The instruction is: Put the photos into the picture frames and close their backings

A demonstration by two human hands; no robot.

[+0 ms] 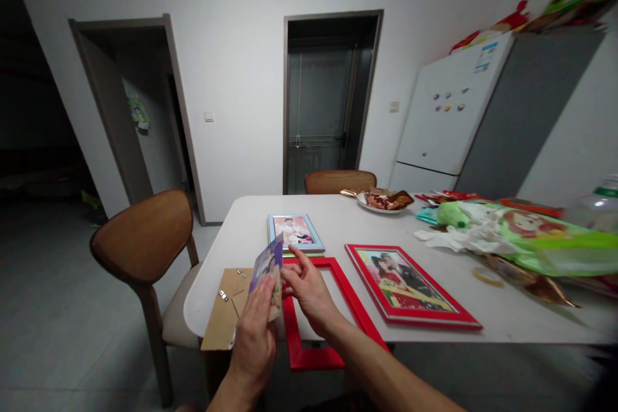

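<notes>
Above the tabletop point(333, 222) near its front left corner, the left hand point(255, 335) grips a tilted photo point(264, 264), the right hand point(309, 293), index finger outstretched, meets its side, hold unclear, and a red frame point(358, 309) overhangs the front edge

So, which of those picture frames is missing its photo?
The red frame beneath the right hand: white tabletop shows through it, while the blue frame and the red one farther right are filled.

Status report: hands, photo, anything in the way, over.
Left hand holding photo up. Right hand at photo's edge, partly blocking view of red frame. Brown board with small metal pieces at left.
</notes>
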